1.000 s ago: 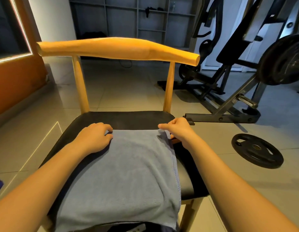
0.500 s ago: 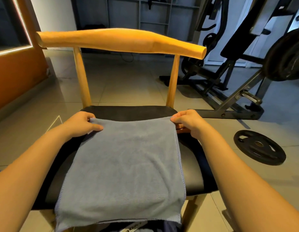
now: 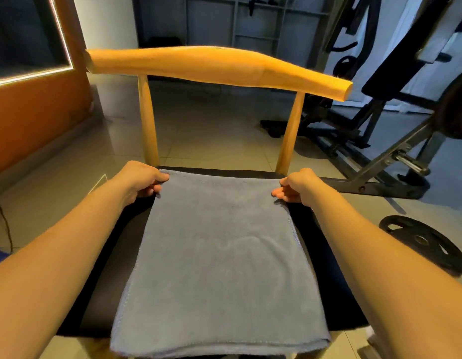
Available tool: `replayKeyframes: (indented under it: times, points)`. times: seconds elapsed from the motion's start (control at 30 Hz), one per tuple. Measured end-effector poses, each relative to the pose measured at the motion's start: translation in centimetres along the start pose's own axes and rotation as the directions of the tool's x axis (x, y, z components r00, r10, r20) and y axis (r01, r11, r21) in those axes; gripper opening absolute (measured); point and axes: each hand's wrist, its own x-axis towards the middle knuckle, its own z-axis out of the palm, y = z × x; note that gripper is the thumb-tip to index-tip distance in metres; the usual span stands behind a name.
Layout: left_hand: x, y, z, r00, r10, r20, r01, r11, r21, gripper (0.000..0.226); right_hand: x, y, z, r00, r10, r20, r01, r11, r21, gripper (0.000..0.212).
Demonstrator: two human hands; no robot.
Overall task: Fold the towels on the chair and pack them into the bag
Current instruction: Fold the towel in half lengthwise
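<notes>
A grey-blue towel [image 3: 219, 260] lies flat on the black seat of a wooden chair [image 3: 214, 67], reaching from near the backrest posts to the front edge, where it looks doubled over. My left hand [image 3: 140, 180] pinches the towel's far left corner. My right hand [image 3: 296, 185] pinches its far right corner. Both hands sit just in front of the backrest posts. No bag is in view.
A black weight plate [image 3: 425, 243] lies on the tiled floor to the right. A gym machine frame [image 3: 390, 156] stands behind it. An orange wall with a lit mirror [image 3: 25, 47] is on the left, and a thin cable [image 3: 3, 216] runs down at the far left.
Both hands have carried the towel's far edge away from me toward the backrest, spreading the towel over more of the seat. The view has tilted down and closer.
</notes>
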Motion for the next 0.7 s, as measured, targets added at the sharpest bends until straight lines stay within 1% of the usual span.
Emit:
replayKeyframes:
  times: [0.07,0.1,0.17,0.3,0.4,0.53,0.6,0.7]
  points:
    - [1.0,0.9,0.3,1.000,-0.025,0.015,0.026,0.995,-0.092,0.020,0.7,-0.5,0.8,0.999,-0.041,-0.001,0.041,0.998,0.042,0.019]
    - [1.6,1.3,0.4,1.000,-0.024,0.014,0.026,0.994,-0.110,0.020,1.0,-0.8,1.2,0.998,-0.059,-0.006,0.059,0.997,0.054,0.021]
    - [2.2,1.7,0.4,1.000,-0.006,0.011,0.006,0.996,-0.087,0.021,1.3,-1.3,1.6,0.996,-0.090,-0.022,0.092,0.993,0.076,0.023]
    - [2.1,2.4,0.0,0.995,0.097,-0.031,-0.100,0.988,-0.119,0.024,1.0,-2.2,1.3,0.985,-0.153,-0.074,0.161,0.981,0.109,0.021]
    - [1.1,2.5,-0.6,0.977,0.198,-0.079,-0.208,0.966,-0.151,0.019,-0.4,-3.0,0.6,0.971,-0.213,-0.112,0.227,0.966,0.126,0.016]
    - [-2.1,1.7,-1.4,0.926,0.350,-0.138,-0.363,0.928,-0.082,0.011,-3.2,-2.5,-1.3,0.955,-0.288,-0.069,0.296,0.936,0.191,0.021]
    - [-4.2,1.0,-1.9,0.904,0.411,-0.116,-0.420,0.906,-0.061,0.006,-4.9,-1.5,-2.2,0.947,-0.315,-0.058,0.320,0.928,0.191,0.020]
    - [-6.9,-0.4,-3.3,0.883,0.461,-0.089,-0.464,0.886,-0.012,0.002,-7.7,0.2,-3.2,0.959,-0.280,-0.046,0.284,0.937,0.203,0.012]
